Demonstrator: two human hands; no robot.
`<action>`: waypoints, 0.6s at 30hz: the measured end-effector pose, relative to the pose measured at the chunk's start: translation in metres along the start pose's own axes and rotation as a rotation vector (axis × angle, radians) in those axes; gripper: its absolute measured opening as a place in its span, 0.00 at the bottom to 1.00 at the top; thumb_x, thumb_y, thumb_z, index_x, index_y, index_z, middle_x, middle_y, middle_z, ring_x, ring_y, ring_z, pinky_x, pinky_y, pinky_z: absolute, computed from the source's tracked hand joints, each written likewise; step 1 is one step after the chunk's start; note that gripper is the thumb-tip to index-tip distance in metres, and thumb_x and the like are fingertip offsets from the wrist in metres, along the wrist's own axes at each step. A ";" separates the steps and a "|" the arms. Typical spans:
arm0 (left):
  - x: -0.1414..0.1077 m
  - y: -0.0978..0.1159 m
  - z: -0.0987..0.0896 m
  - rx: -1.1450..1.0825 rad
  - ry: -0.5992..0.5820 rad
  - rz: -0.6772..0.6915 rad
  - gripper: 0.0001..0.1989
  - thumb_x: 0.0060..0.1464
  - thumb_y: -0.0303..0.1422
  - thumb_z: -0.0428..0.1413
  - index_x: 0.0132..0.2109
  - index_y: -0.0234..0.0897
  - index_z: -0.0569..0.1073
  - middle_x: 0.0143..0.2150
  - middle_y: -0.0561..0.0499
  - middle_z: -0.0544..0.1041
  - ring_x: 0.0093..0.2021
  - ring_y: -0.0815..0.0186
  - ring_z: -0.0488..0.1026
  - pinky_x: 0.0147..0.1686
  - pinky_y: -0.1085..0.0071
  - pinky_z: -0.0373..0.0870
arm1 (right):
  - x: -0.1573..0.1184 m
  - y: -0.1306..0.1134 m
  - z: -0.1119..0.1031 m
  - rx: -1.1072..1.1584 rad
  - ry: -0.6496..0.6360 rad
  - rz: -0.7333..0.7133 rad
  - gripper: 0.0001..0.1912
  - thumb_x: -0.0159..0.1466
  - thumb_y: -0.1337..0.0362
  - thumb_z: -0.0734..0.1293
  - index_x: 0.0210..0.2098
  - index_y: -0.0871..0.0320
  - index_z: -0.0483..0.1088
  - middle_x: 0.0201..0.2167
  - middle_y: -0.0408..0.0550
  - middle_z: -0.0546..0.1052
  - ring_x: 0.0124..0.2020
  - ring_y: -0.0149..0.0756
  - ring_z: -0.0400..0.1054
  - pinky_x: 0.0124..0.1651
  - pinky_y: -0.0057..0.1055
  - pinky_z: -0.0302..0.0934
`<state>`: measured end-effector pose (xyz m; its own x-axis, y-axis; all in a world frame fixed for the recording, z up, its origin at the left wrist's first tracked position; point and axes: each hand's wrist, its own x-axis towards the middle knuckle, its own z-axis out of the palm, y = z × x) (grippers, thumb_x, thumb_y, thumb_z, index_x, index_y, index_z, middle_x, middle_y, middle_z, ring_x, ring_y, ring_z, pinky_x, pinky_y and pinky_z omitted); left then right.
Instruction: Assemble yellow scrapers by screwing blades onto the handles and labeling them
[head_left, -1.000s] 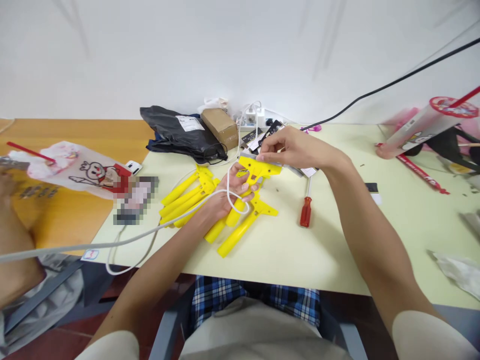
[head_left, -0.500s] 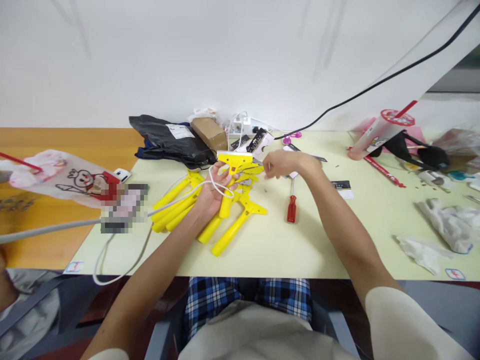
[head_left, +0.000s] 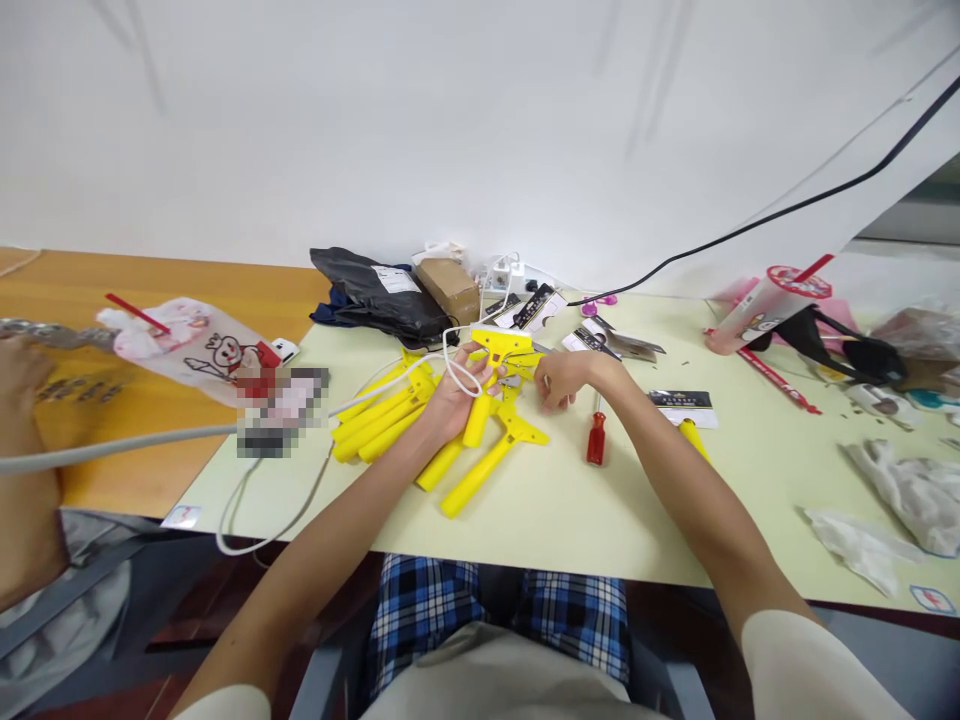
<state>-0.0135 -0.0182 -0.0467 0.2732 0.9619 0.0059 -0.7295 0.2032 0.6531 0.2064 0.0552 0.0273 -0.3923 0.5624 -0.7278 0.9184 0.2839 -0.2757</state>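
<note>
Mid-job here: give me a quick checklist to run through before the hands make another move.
1. Held yellow tool secured: ok, the left hand grips it, with its wide head uppermost in view.
2. Right hand free of small parts: cannot tell, its fingers are curled.
3. White cable clear of the work: not ok, its loop crosses the left hand in this view.
4. Red-handled screwdriver within easy reach: ok, probably; its handle lies uncovered near the right hand.
5. Co-worker's hand away from the loose yellow tools: ok, it is at the far left.
</note>
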 end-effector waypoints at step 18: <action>-0.003 -0.002 0.002 0.019 0.047 -0.070 0.33 0.43 0.22 0.73 0.56 0.43 0.74 0.50 0.49 0.79 0.44 0.63 0.82 0.33 0.75 0.72 | -0.003 0.000 0.000 -0.113 0.100 -0.134 0.06 0.56 0.73 0.72 0.30 0.56 0.74 0.32 0.48 0.82 0.34 0.41 0.74 0.35 0.34 0.61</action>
<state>-0.0114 -0.0215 -0.0465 0.2933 0.9530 -0.0752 -0.6976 0.2672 0.6648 0.2078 0.0533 0.0299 -0.5188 0.5869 -0.6216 0.8483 0.4437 -0.2891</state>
